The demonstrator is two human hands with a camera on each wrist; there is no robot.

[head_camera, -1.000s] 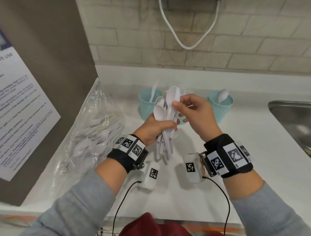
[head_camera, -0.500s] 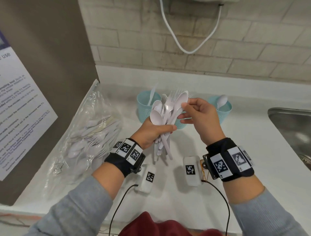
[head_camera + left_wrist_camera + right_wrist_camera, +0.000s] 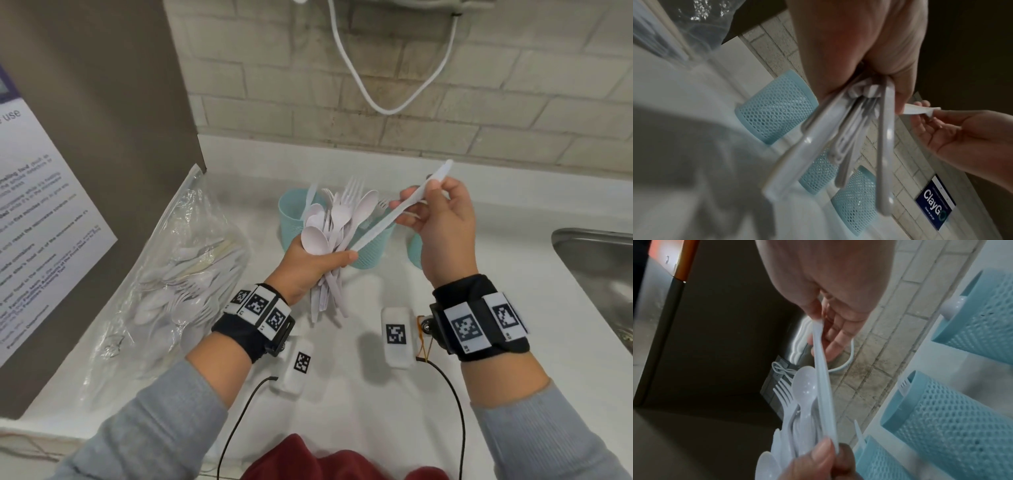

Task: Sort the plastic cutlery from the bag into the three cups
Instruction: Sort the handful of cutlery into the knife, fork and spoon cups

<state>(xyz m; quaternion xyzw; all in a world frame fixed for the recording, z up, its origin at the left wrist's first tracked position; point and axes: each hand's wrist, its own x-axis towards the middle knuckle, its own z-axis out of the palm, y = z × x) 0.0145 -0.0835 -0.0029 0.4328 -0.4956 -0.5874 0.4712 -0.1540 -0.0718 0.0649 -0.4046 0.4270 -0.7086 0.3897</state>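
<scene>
My left hand (image 3: pixel 308 270) grips a bundle of white plastic spoons and forks (image 3: pixel 337 219) upright above the counter, handles hanging below the fist (image 3: pixel 838 138). My right hand (image 3: pixel 442 222) pinches a long white plastic knife (image 3: pixel 394 216) between thumb and fingers. The knife slants up to the right, and its lower end still touches the bundle by the left thumb (image 3: pixel 818 462). Three teal mesh cups stand behind the hands: the left cup (image 3: pixel 289 219), the middle cup (image 3: pixel 375 246) and the right cup (image 3: pixel 415 253), which is mostly hidden.
A clear plastic bag (image 3: pixel 171 274) with more white cutlery lies on the counter at the left, against a brown panel. A steel sink (image 3: pixel 596 260) is at the right edge. A white cable (image 3: pixel 376 102) hangs on the brick wall.
My right hand has moved up and to the right, drawing the knife out of the bundle. The left hand has kept its hold on the bundle.
</scene>
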